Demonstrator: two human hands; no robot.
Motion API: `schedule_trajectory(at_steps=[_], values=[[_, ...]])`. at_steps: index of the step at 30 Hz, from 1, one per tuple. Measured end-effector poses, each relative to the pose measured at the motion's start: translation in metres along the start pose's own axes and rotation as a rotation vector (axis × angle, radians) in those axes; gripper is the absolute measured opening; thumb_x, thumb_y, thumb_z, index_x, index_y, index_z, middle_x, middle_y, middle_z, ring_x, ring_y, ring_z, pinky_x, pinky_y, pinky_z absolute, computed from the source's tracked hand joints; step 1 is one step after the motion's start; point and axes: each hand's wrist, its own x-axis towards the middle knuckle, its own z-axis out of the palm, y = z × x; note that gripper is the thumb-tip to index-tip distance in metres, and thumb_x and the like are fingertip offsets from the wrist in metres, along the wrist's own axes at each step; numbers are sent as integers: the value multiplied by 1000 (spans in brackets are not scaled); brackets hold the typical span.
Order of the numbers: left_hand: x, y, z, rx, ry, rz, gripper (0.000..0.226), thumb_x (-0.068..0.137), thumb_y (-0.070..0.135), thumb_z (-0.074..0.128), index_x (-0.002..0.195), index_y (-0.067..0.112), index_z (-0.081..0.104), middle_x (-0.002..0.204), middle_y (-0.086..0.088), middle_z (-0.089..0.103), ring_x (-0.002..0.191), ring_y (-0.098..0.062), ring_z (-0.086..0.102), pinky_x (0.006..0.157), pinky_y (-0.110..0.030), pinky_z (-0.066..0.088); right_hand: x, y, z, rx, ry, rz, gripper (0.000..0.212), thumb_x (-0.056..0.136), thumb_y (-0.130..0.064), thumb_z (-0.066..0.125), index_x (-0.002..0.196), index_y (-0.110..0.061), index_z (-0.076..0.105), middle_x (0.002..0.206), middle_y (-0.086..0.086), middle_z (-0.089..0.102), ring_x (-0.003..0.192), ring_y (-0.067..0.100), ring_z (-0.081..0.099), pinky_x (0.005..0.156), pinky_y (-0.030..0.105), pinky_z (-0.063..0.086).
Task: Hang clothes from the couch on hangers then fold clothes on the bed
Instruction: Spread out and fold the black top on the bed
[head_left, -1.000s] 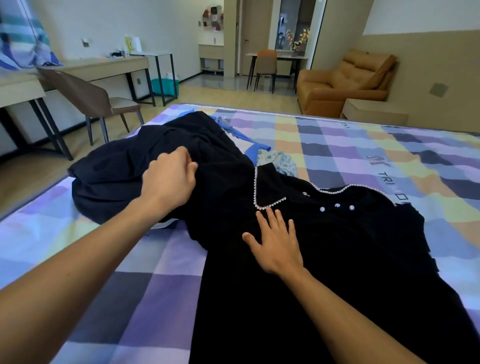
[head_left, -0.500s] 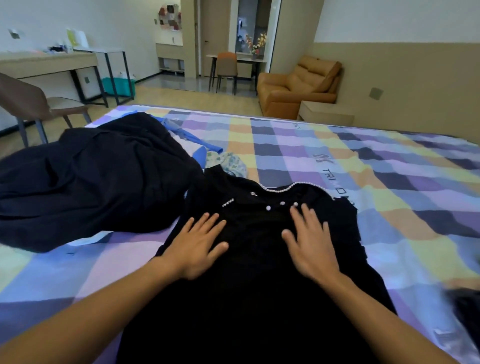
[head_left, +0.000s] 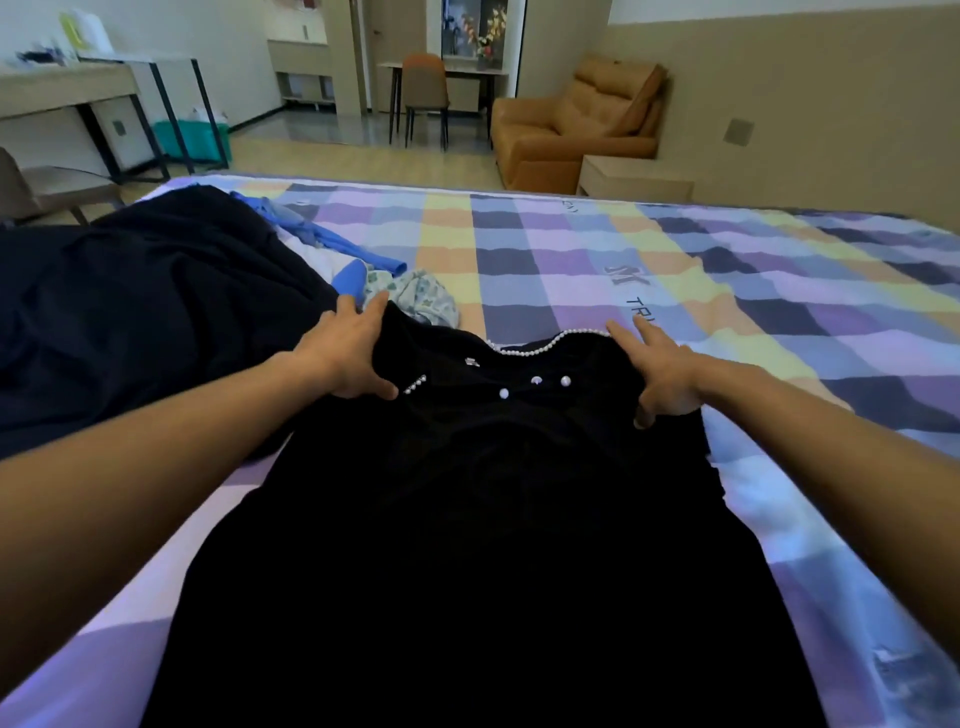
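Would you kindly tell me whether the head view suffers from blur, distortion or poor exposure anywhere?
Head view: the black pearl-trimmed garment is underexposed, folds barely readable; the checked pastel bedspread smears at lower right; its far edge bows slightly from wide-angle distortion.

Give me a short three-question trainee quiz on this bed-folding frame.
1. True or false: the black top lies on the couch.
2. Where do the left hand and right hand rest? A. on the top's shoulders B. on its hem C. in the air above it
3. Fill in: the dark clothes pile lies to the person's ____ of the top.
Key: 1 false, it lies on the bed; 2 A; 3 left.
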Motion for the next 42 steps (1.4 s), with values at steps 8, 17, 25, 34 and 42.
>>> schedule_trajectory(at_steps=[8,17,25,34,42], values=[[36,5,-8,103,-183,5,45,72,45,88,97,18,61,96,-5,65,89,-30,62,79,-38,52,28,7,1,254,-36,-155,110,73,-12,88,159,-21,20,149,3,47,128,20,47,99,28,37],[39,-12,-71,33,197,199,24,84,9,76,107,6,70,99,-21,68,95,-39,62,83,-40,48,18,4,-72,250,497,-109,18,80,-12,71,98,-14,72,94,14,69,95,34,66,79,38,50],[-43,-1,-110,15,521,442,30,89,1,67,119,0,62,117,-27,54,107,-45,53,93,-49,44,-60,-14,-78,231,857,-143,20,68,-18,55,87,-19,59,81,7,58,86,39,62,67,38,45],[-244,-28,-8,-126,243,651,60,81,21,79,129,31,44,110,22,49,85,-7,52,72,-31,46,-217,10,90,570,200,-451,95,69,-21,92,138,-25,27,91,-6,59,80,15,60,75,31,52],[-328,1,28,-183,273,655,30,86,61,60,86,32,51,80,19,47,72,0,45,61,-21,42,-274,-4,100,632,473,-387,38,76,-48,79,79,-24,50,57,-5,45,54,8,40,58,29,39]])
